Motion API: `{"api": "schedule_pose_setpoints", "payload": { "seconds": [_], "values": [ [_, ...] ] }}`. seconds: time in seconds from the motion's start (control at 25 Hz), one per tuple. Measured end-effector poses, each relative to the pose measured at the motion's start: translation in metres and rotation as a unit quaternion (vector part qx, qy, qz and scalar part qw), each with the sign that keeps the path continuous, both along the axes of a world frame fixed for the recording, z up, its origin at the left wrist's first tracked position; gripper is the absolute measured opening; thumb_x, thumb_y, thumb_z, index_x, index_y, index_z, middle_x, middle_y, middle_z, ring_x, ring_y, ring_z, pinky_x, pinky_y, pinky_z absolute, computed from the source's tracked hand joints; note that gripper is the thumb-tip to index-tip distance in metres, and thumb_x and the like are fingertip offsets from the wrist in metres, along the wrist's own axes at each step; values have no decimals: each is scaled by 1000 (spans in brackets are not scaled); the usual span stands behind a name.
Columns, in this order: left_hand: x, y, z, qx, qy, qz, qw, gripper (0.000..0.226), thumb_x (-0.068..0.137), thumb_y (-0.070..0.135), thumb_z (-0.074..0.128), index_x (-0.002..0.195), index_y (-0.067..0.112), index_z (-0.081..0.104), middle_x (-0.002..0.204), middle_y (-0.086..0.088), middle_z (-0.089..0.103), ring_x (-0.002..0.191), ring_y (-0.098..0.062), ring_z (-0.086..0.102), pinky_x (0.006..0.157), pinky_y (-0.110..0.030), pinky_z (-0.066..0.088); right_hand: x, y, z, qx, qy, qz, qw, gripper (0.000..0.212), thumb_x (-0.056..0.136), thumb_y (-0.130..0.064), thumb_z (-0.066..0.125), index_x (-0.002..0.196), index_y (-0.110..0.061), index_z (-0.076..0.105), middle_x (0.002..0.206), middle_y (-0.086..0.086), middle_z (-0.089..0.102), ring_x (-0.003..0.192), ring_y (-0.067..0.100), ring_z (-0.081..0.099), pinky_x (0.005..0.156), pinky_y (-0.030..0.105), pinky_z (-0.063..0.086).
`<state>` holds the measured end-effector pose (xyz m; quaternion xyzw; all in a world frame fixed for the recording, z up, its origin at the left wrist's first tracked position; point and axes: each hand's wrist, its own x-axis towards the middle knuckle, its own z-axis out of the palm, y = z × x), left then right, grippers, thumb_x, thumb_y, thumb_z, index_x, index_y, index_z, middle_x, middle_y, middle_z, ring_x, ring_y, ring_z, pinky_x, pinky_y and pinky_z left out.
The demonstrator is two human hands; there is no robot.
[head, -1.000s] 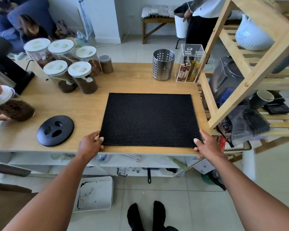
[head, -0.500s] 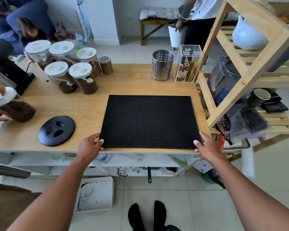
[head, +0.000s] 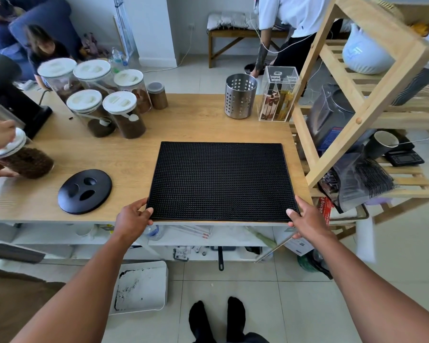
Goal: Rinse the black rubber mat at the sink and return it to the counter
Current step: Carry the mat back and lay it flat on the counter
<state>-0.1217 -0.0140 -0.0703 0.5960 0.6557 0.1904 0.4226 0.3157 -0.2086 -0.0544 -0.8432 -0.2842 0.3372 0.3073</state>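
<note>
Lower centre of frame: black rubber mat (head: 221, 180) flat on wooden counter (head: 183, 125), near edge at the counter lip. Left hand (head: 131, 219) pinches the near-left corner, thumb on top. Right hand (head: 305, 219) grips the near-right corner, thumb on top too. Both arms reach up from bottom of frame, wrists straight.

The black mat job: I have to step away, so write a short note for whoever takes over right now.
Left hand: gripping the near-left corner of the black rubber mat.
Right hand: gripping the near-right corner.
Mat: lying flat on the wooden counter, near edge at the counter's front edge, nothing on it.
Done: cannot tell whether it has been rinsed; no sink is in view.
Left: if unrinsed, carry it to the sink, rinse, bring it back. If rinsed, just let go.
</note>
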Motion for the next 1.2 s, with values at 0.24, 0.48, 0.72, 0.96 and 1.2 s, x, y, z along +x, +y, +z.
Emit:
{"api": "schedule_pose_setpoints", "payload": {
  "seconds": [0.24,0.48,0.72,0.96,1.2],
  "values": [
    [-1,-2,2,3,7,1,1000,43,99,29,65,142,26,59,60,1,73,62,-7,65,58,-25,45,-2,-1,-1,1,-4,0,1000,70,104,-20,62,163,-29,28,170,6,31,86,12,74,49,30,62],
    [-2,-3,-3,0,-9,11,1000,45,98,30,65,143,25,58,61,3,74,63,-3,67,61,-23,46,-4,-1,2,-6,-8,-8,1000,68,103,-20,63,163,-29,30,164,4,42,83,13,74,47,29,61],
    [-3,-4,-6,-1,-14,7,1000,46,98,30,65,143,25,57,62,1,74,64,-7,67,62,-25,47,-6,1,6,-20,-14,-11,1000,68,103,-19,63,162,-29,31,160,7,47,84,12,73,44,25,58],
    [0,-8,0,8,14,-6,1000,48,98,32,65,144,26,55,63,3,74,66,-6,68,60,-24,47,-10,0,10,-43,-25,-13,999,67,103,-25,64,162,-32,33,127,12,64,80,15,74,47,27,59],
    [-5,-17,5,58,122,-23,991,40,96,34,65,136,32,63,54,7,61,59,-17,62,56,-30,47,-18,-10,10,-56,-115,13,992,66,101,-46,60,159,-21,40,140,12,64,121,35,63,101,51,54]
  ]
}}
